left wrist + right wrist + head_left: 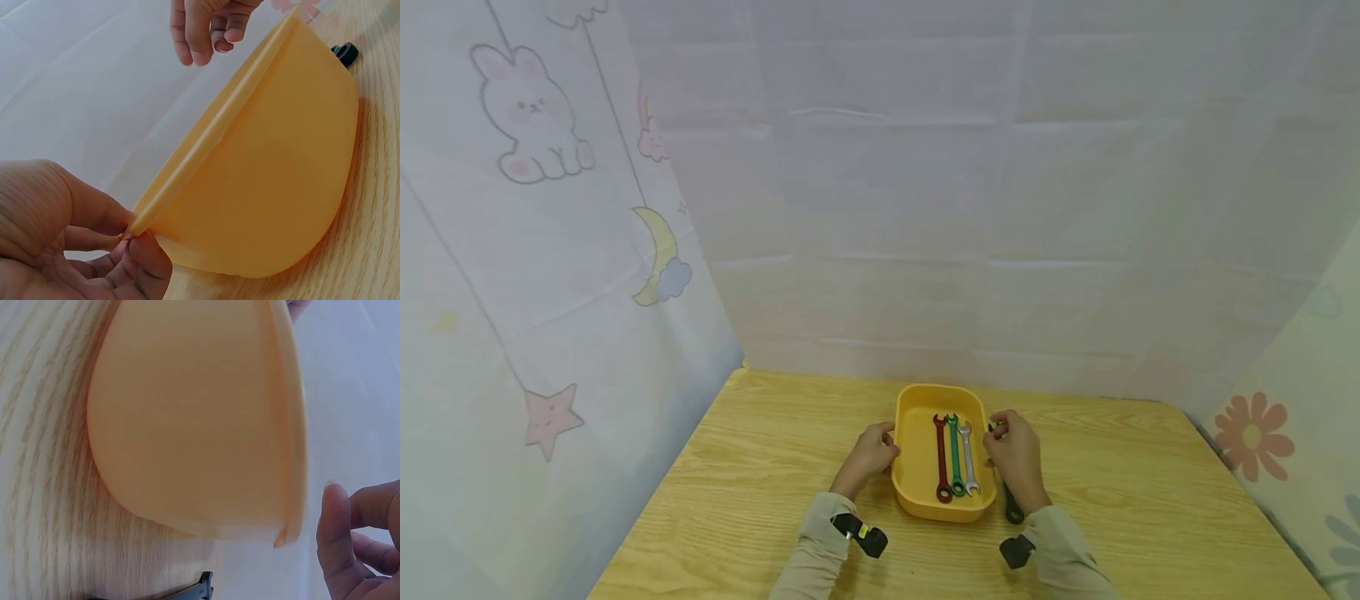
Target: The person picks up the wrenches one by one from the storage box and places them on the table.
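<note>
A yellow plastic bin (947, 510) stands on the table. Inside lie three wrenches side by side: a red one (942, 454), a green one (955, 450) and a silver one (968, 458). My left hand (874, 452) pinches the bin's left rim between thumb and fingers, as the left wrist view shows closely. Over by the right rim is my right hand (1017, 450), its fingers loosely bent and apart from the rim in the right wrist view, with nothing in them. Partly hidden beneath this hand, a black-handled tool (1013, 507) lies alongside the bin; its dark end (203, 587) shows in that view.
The wood-grain table (760, 500) reaches back to a pale hanging sheet (925, 208). Printed cloth (550, 275) hangs at the left side, and another with a flower (1253, 436) on the right. Both wrists carry small black cameras (868, 540).
</note>
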`<action>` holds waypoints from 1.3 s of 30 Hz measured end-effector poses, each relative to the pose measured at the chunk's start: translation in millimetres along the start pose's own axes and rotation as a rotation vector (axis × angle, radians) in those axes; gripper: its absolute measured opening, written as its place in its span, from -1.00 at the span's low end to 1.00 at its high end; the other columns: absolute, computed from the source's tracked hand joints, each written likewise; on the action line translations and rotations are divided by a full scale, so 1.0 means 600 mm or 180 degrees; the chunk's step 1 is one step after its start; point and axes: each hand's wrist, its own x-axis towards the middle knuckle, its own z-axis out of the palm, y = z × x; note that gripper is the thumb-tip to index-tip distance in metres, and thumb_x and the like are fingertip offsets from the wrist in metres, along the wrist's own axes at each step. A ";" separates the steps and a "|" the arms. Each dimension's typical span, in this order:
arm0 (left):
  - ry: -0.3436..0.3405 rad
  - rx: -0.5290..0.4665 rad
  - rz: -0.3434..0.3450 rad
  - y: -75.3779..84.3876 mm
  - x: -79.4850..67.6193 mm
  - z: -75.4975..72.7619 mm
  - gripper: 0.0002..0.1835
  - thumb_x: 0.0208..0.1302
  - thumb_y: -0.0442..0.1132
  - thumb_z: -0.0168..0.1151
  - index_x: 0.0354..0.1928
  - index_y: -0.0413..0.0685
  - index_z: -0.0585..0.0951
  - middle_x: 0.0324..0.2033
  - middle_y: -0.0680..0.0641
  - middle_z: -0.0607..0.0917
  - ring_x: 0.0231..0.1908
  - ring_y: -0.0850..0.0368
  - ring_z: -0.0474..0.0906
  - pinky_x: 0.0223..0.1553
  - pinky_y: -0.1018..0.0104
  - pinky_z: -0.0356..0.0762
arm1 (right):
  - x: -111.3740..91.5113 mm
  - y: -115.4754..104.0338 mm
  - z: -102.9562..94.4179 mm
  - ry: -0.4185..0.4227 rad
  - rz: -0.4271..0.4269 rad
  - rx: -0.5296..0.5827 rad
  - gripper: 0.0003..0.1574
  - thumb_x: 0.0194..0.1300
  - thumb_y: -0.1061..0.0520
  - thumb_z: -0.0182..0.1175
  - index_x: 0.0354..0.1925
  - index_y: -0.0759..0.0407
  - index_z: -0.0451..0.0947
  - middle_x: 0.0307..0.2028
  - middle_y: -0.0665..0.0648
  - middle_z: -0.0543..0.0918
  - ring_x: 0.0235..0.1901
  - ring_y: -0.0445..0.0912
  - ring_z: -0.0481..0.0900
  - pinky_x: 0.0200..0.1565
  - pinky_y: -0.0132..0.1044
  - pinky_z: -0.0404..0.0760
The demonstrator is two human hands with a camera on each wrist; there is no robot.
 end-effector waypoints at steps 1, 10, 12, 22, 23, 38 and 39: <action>0.0001 -0.0007 0.0007 0.000 0.000 0.000 -0.42 0.14 -0.47 0.02 0.26 -0.32 0.25 -0.43 -0.11 0.40 -0.57 0.09 0.42 -0.65 0.36 0.45 | 0.000 -0.001 0.001 -0.0002 0.0009 -0.0009 -0.65 0.08 0.34 0.15 -0.09 0.34 0.43 -0.39 0.23 0.44 -0.75 -0.10 0.50 -0.68 -0.33 0.53; 0.0020 -0.0022 0.0011 0.000 -0.002 0.001 -0.41 0.14 -0.47 0.02 0.27 -0.33 0.24 -0.39 -0.12 0.39 -0.57 0.12 0.40 -0.64 0.35 0.43 | -0.004 -0.005 0.012 -0.0077 -0.0049 -0.0042 -0.67 0.08 0.35 0.12 -0.11 0.33 0.43 -0.39 0.23 0.41 -0.72 -0.08 0.50 -0.63 -0.20 0.57; 0.0016 -0.0029 0.0003 0.002 -0.002 0.000 -0.42 0.15 -0.47 0.02 0.27 -0.33 0.23 -0.37 -0.12 0.39 -0.55 0.09 0.42 -0.63 0.34 0.44 | -0.005 -0.007 0.013 -0.0093 -0.0058 -0.0016 -0.67 0.08 0.35 0.12 -0.11 0.33 0.43 -0.39 0.23 0.41 -0.72 -0.05 0.51 -0.62 -0.19 0.57; 0.0016 -0.0038 0.0045 0.001 -0.003 0.000 -0.42 0.14 -0.48 0.04 0.26 -0.33 0.25 -0.41 -0.10 0.38 -0.55 0.10 0.40 -0.61 0.34 0.44 | -0.011 -0.020 0.022 -0.0143 -0.0059 0.0075 -0.65 0.06 0.38 0.13 -0.11 0.33 0.43 -0.40 0.24 0.40 -0.68 0.05 0.52 -0.63 -0.16 0.57; 0.0020 -0.0043 0.0041 -0.001 -0.002 0.001 -0.42 0.14 -0.48 0.05 0.26 -0.32 0.26 -0.42 -0.09 0.37 -0.56 0.12 0.38 -0.62 0.34 0.42 | -0.012 -0.021 0.023 -0.0143 -0.0045 0.0073 -0.65 0.06 0.38 0.13 -0.11 0.33 0.43 -0.40 0.23 0.40 -0.69 0.03 0.51 -0.62 -0.15 0.57; 0.0085 -0.0547 -0.0144 -0.010 0.004 0.001 -0.41 0.09 -0.47 0.08 0.24 -0.27 0.29 -0.38 -0.12 0.45 -0.49 0.04 0.45 -0.59 0.31 0.50 | -0.014 -0.026 0.031 -0.0215 -0.0076 0.0040 -0.66 0.05 0.38 0.17 -0.13 0.33 0.42 -0.36 0.26 0.39 -0.71 -0.10 0.48 -0.64 -0.22 0.56; 0.0092 -0.0569 -0.0168 -0.010 0.004 0.001 -0.40 0.06 -0.47 0.07 0.24 -0.27 0.30 -0.38 -0.11 0.46 -0.50 0.05 0.45 -0.59 0.30 0.49 | -0.014 -0.026 0.032 -0.0228 -0.0053 0.0033 -0.66 0.06 0.37 0.17 -0.13 0.32 0.42 -0.35 0.25 0.39 -0.70 -0.09 0.48 -0.63 -0.20 0.57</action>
